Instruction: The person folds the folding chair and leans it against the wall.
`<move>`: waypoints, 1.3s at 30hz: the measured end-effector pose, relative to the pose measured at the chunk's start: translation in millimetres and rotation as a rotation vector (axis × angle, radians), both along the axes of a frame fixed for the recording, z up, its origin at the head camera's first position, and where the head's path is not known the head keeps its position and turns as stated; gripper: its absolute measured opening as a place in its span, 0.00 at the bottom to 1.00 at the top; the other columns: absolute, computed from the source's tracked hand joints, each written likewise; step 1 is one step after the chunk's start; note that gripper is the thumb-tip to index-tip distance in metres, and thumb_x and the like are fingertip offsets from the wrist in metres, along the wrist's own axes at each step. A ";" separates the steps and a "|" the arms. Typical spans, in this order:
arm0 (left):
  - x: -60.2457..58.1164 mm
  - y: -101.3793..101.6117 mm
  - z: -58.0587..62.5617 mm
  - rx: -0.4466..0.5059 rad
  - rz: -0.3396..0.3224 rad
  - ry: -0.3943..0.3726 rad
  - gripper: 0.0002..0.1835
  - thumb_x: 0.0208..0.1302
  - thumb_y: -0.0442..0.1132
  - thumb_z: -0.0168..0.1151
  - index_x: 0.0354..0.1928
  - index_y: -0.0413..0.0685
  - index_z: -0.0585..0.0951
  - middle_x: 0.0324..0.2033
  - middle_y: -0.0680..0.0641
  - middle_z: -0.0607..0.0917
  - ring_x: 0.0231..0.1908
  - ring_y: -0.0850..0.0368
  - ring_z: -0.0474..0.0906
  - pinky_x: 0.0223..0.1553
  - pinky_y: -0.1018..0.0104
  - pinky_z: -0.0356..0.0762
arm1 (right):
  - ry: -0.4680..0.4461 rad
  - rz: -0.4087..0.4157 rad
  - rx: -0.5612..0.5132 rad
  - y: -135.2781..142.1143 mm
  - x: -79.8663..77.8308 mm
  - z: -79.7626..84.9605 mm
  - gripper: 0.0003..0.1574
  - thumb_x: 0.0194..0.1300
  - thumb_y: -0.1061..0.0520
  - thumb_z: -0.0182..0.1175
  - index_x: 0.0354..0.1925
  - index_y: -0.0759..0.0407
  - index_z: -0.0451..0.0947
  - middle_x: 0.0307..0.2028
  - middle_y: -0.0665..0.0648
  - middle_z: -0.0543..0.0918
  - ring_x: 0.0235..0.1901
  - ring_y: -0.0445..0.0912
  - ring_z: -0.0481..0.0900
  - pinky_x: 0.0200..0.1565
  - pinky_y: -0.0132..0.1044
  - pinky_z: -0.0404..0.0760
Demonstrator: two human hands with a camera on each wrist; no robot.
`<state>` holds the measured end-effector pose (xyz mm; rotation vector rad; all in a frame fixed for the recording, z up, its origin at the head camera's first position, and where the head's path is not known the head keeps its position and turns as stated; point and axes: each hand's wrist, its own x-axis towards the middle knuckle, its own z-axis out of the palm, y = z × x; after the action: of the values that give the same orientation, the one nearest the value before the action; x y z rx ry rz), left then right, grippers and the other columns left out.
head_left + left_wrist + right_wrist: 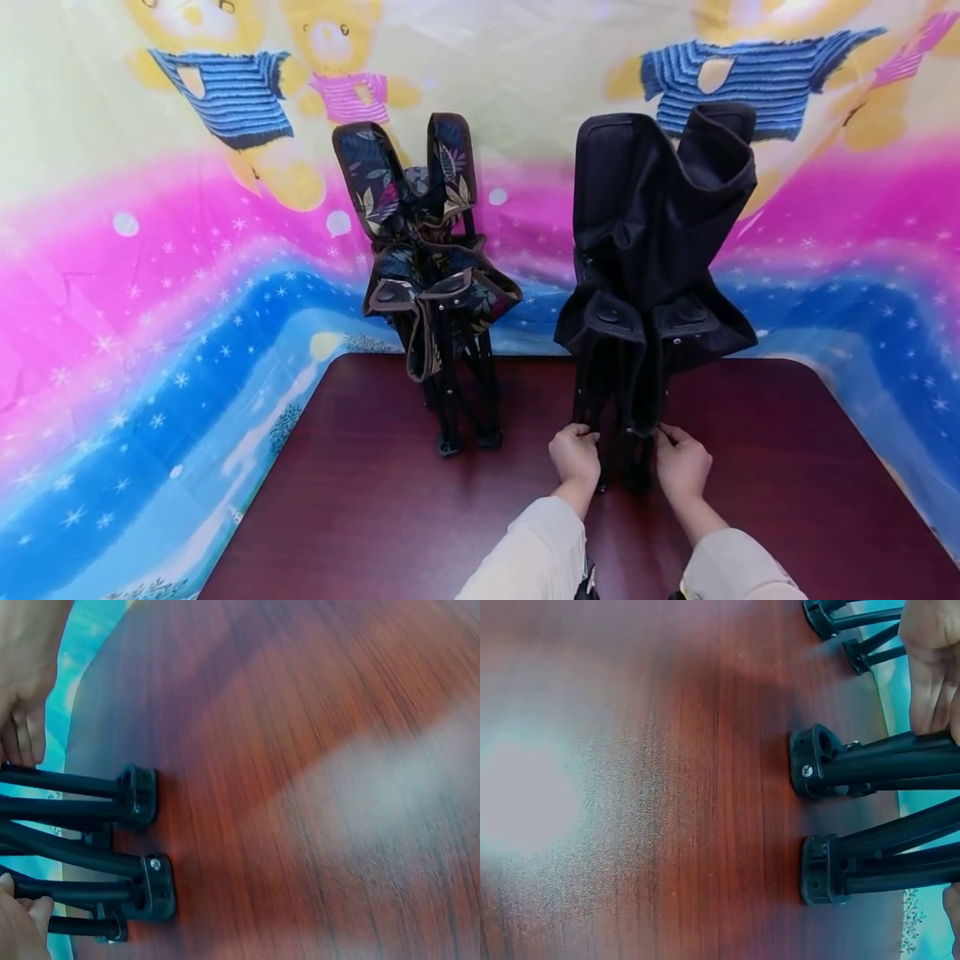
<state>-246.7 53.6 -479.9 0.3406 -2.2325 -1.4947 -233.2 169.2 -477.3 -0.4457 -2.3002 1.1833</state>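
Note:
A black folded camp chair (660,217) stands upright on the table, its fabric seat and back bunched above thin black legs. Low on its left side, my left hand (576,457) pinches a leg tube between thumb and fingers. Opposite it, my right hand (684,463) grips a leg on the right side with curled fingers. The left wrist view shows the black leg tubes (82,851) ending in plastic feet (154,889) at the tabletop. From the right wrist view, similar feet (821,870) appear, with my right hand (952,911) partly cut off at the edge.
A smaller folded camp chair (427,250) with dark floral fabric stands to the left. Both chairs are on a dark red wood-grain table (360,517). Behind the table hangs a colourful backdrop cloth (187,333) printed with teddy bears and snowflakes.

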 end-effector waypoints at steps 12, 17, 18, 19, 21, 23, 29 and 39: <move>-4.5 3.1 7.2 0.056 -0.007 -0.059 0.09 0.40 0.28 0.66 0.29 0.41 0.84 0.26 0.46 0.83 0.31 0.56 0.78 0.31 0.69 0.75 | -0.058 0.099 -0.063 -3.1 -4.7 5.3 0.16 0.61 0.61 0.48 0.43 0.71 0.75 0.40 0.68 0.76 0.43 0.58 0.72 0.44 0.49 0.69; -7.3 1.1 6.5 0.089 -0.101 -0.138 0.15 0.43 0.29 0.65 0.38 0.38 0.81 0.34 0.43 0.82 0.40 0.52 0.76 0.39 0.66 0.74 | -0.130 0.164 -0.078 -1.1 -7.7 7.0 0.19 0.64 0.60 0.45 0.48 0.72 0.72 0.45 0.69 0.73 0.49 0.59 0.68 0.48 0.50 0.65; -7.8 0.5 6.1 0.081 -0.118 -0.146 0.16 0.43 0.30 0.65 0.39 0.38 0.81 0.35 0.43 0.82 0.41 0.52 0.75 0.40 0.65 0.73 | -0.151 0.175 -0.087 -0.4 -8.5 7.3 0.20 0.64 0.60 0.44 0.49 0.71 0.71 0.47 0.68 0.72 0.50 0.59 0.67 0.50 0.49 0.64; -8.4 -0.2 5.7 0.084 -0.134 -0.157 0.17 0.44 0.30 0.64 0.41 0.38 0.80 0.37 0.43 0.81 0.42 0.51 0.75 0.42 0.64 0.72 | -0.174 0.188 -0.098 0.4 -9.4 7.5 0.21 0.64 0.59 0.43 0.50 0.71 0.70 0.48 0.68 0.71 0.51 0.58 0.65 0.52 0.49 0.63; -9.6 -1.9 4.5 0.085 -0.169 -0.167 0.18 0.46 0.31 0.63 0.43 0.38 0.79 0.39 0.43 0.80 0.44 0.51 0.73 0.44 0.63 0.71 | -0.219 0.218 -0.123 2.3 -11.2 8.5 0.22 0.65 0.57 0.42 0.53 0.70 0.67 0.51 0.68 0.69 0.54 0.58 0.63 0.54 0.48 0.60; -11.1 -4.2 2.7 0.104 -0.214 -0.180 0.19 0.48 0.31 0.61 0.47 0.39 0.77 0.43 0.43 0.79 0.47 0.50 0.71 0.46 0.62 0.69 | -0.259 0.255 -0.146 4.3 -13.7 9.5 0.24 0.66 0.55 0.41 0.55 0.69 0.64 0.53 0.68 0.66 0.56 0.58 0.60 0.55 0.48 0.58; -18.2 -11.0 0.2 0.218 -0.322 -0.238 0.22 0.53 0.32 0.58 0.53 0.39 0.72 0.49 0.42 0.74 0.51 0.51 0.66 0.48 0.63 0.68 | -0.336 0.358 -0.173 9.2 -21.5 13.2 0.28 0.68 0.52 0.37 0.60 0.68 0.57 0.57 0.69 0.60 0.58 0.58 0.54 0.57 0.49 0.55; -26.2 -12.4 13.6 0.065 -0.387 -0.341 0.24 0.58 0.40 0.54 0.56 0.40 0.68 0.52 0.41 0.71 0.54 0.49 0.63 0.53 0.61 0.62 | -0.384 0.390 -0.219 11.7 -28.9 17.7 0.29 0.68 0.52 0.34 0.61 0.68 0.52 0.59 0.70 0.55 0.60 0.60 0.48 0.57 0.51 0.52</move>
<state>-272.8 41.2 -466.4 0.2003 -2.6363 -1.8230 -262.0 180.9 -459.7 -0.3316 -2.6797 1.6731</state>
